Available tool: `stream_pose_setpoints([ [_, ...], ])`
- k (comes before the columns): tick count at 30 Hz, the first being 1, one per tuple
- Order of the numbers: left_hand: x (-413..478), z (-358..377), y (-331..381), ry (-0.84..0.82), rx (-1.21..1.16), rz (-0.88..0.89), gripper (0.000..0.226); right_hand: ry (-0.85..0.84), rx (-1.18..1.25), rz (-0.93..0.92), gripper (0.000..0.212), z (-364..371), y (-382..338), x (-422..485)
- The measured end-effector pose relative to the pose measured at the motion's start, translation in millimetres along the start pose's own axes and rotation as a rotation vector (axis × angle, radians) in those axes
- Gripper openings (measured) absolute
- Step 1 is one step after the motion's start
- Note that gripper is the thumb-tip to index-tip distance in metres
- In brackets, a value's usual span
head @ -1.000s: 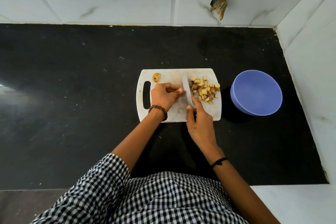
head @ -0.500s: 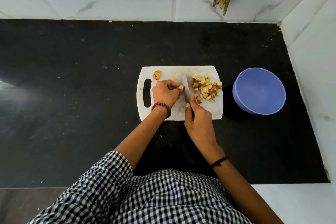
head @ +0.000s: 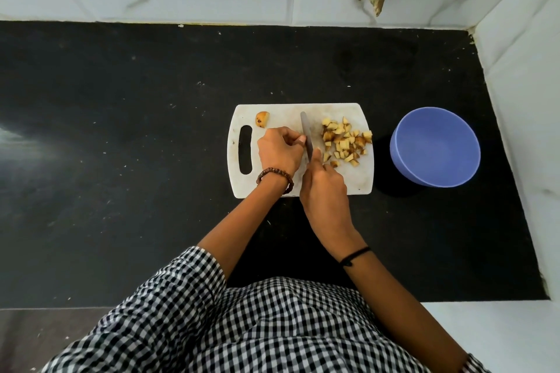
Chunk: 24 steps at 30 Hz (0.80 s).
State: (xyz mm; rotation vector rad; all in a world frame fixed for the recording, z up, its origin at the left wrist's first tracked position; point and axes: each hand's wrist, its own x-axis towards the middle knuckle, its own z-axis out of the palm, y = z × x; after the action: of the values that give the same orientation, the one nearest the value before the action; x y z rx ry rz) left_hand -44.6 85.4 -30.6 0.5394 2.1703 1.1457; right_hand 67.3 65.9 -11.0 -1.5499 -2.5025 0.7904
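Right hand (head: 324,191) is wrapped tight round the knife (head: 306,136). One finger lies along the top of the blade. The blade points away from the person and stands on the white cutting board (head: 357,179). Left hand (head: 280,150) is curled up on the board, and its fingertips (head: 301,139) sit right beside the blade. It is not clear if those fingers pinch a bit of food, because the hand covers that spot.

The knife handle is hidden inside the right hand. The near edge of the board is partly covered by both wrists.

A pile of small cut pieces (head: 345,142) lies on the board, just to the right of the blade. One rounded end piece (head: 262,119) lies alone near the far left corner, by the handle hole (head: 245,149).

The board sits on a black counter (head: 121,160). A blue bowl (head: 436,145) stands near the board's right side, not touching it. White walls close in the counter at the back and on the right. To the left there is lots of open counter.
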Motion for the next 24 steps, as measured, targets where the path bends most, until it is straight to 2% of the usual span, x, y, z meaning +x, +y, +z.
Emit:
stream_pose_setpoints([
  [24,-5,6,-2,0.051,0.116,0.075,0.008,-0.046,-0.2,-0.005,0.065,5,7,-3],
])
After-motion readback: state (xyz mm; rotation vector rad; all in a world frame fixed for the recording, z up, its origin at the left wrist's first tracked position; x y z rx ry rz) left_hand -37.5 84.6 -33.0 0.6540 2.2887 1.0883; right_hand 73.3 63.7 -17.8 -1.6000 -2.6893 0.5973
